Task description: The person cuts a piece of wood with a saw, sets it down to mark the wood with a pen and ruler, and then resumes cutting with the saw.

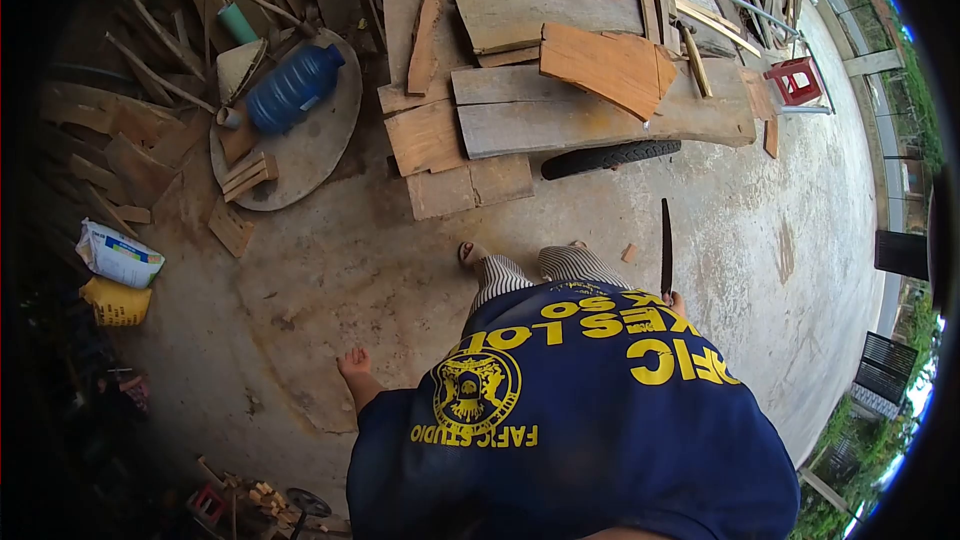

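Observation:
My right hand (676, 303) is beside my right hip, partly hidden by the shirt. It is closed around the handle end of a hand saw (667, 245), whose long, narrow, dark blade points forward over the concrete floor; its teeth are too small to make out. My left hand (354, 361) hangs out at my left side above bare floor. Its fingers are loosely curled and a little apart, with nothing visible in them. Ahead of me, an orange-brown board (610, 68) lies across a wide grey plank (600, 118) on the wood stack.
A tyre (610, 157) sits beneath the planks. To the left, a blue water jug (295, 88) lies on a round board (325, 145), near scrap wood and sacks (119, 254). A red crate (795, 82) stands at right. A small wood offcut (629, 253) lies near my feet.

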`<action>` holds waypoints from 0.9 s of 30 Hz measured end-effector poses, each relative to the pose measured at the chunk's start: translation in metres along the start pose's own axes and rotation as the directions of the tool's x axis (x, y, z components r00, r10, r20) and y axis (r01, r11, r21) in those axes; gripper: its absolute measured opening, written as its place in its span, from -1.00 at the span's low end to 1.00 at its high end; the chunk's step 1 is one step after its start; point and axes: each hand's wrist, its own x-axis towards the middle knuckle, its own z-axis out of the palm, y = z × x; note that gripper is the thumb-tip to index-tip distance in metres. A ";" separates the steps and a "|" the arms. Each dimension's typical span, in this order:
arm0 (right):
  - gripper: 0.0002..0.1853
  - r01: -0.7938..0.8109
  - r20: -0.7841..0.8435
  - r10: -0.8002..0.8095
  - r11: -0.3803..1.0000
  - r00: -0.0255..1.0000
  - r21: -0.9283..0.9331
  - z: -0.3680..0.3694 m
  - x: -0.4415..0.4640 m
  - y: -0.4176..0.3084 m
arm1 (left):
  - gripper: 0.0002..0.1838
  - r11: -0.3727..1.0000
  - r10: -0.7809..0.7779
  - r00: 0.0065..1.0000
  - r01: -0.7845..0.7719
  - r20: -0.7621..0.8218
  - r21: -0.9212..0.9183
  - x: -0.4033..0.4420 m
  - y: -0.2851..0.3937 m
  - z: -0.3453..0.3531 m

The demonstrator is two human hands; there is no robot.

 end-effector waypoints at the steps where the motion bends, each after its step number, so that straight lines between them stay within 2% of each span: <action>1: -0.62 -0.001 -0.020 0.001 1.000 1.000 0.024 0.007 0.001 0.005 | -0.37 1.000 0.028 1.000 -0.028 -0.012 0.008 -0.001 0.004 -0.001; 2: -0.61 -0.041 -0.048 0.042 0.999 0.998 0.029 0.016 0.003 0.009 | -0.37 0.999 0.034 0.999 -0.034 -0.015 -0.001 0.006 0.009 -0.003; 5: -0.60 0.010 -0.044 -0.009 1.000 0.999 0.021 0.031 0.009 0.020 | -0.38 0.993 0.101 0.994 -0.104 0.047 0.062 0.024 0.012 0.008; 6: -0.59 0.046 -0.064 -0.046 0.999 0.997 0.013 0.051 0.024 0.046 | -0.38 0.979 0.101 0.993 -0.112 0.068 0.173 0.025 0.007 0.019; 7: -0.58 0.008 -0.058 -0.004 0.997 0.998 0.072 0.049 0.017 0.038 | -0.39 0.952 0.098 0.991 -0.119 0.088 0.282 0.020 0.001 0.033; 10: -0.58 -0.059 -0.047 0.064 0.992 0.997 0.112 0.052 0.007 0.035 | -0.39 0.943 0.019 0.984 -0.076 0.174 0.323 0.002 -0.026 0.067; 15: -0.60 -0.010 -0.010 0.011 0.990 1.000 0.140 0.057 0.010 0.051 | -0.39 0.892 -0.038 0.956 -0.099 0.290 0.441 0.002 -0.046 0.088; 17: -0.61 -0.020 -0.048 0.029 0.984 0.998 0.179 0.062 0.007 0.052 | -0.36 0.844 -0.064 0.940 -0.128 0.336 0.520 0.008 -0.048 0.093; 19: -0.62 -0.016 -0.125 0.026 0.997 0.992 0.079 0.050 -0.005 0.030 | -0.35 0.810 -0.069 0.938 -0.146 0.339 0.569 0.013 -0.049 0.094; 21: -0.63 -0.018 -0.148 0.031 0.996 0.988 0.084 0.046 -0.011 0.021 | -0.34 0.771 -0.075 0.936 -0.164 0.343 0.615 0.012 -0.052 0.101; 23: -0.63 -0.072 -0.135 0.097 0.982 0.986 0.176 0.044 -0.016 0.017 | -0.44 0.755 -0.015 0.967 -0.157 0.256 0.637 0.008 -0.055 0.108; 24: -0.62 -0.054 -0.178 0.087 0.982 0.980 0.182 0.046 -0.019 0.017 | -0.44 0.749 -0.015 0.965 -0.162 0.261 0.642 0.007 -0.058 0.110; 26: -0.61 -0.047 -0.201 0.091 0.976 0.975 0.211 0.046 -0.021 0.017 | -0.65 0.617 0.199 0.948 -0.319 0.249 0.720 0.004 -0.067 0.115; 27: -0.61 -0.032 -0.224 0.085 0.972 0.971 0.233 0.047 -0.023 0.017 | -0.65 0.608 0.199 0.944 -0.328 0.262 0.723 0.001 -0.071 0.121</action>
